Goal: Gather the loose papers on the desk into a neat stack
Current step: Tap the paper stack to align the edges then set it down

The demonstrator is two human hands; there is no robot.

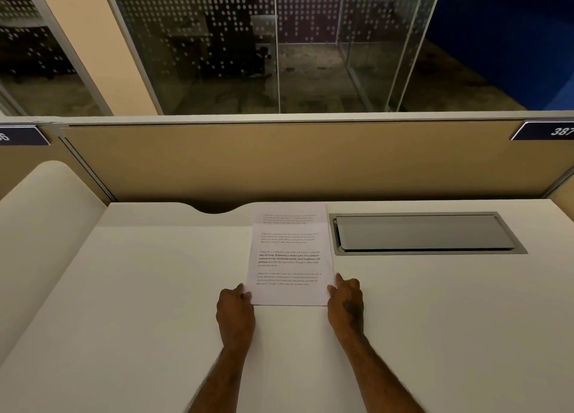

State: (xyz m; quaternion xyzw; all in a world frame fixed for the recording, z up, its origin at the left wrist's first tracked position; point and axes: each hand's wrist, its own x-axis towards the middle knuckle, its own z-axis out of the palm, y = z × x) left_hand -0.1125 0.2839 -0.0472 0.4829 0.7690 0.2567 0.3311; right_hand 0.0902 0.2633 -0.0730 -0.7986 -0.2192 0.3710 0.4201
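White printed papers (290, 257) lie on the white desk (139, 288), a little right of centre. The top sheet covers most of another sheet (290, 213), whose far end sticks out behind it toward the partition. My left hand (235, 311) grips the papers at the near left corner, thumb on top. At the near right corner my right hand (345, 300) pinches the edge with its fingers. Both forearms reach in from the bottom of the view.
A grey metal cable flap (425, 234) is set into the desk right of the papers. A tan partition (279, 161) closes the back. A curved white side divider (46, 201) stands on the left, and a cut-out notch (214, 209) sits at the desk's back edge.
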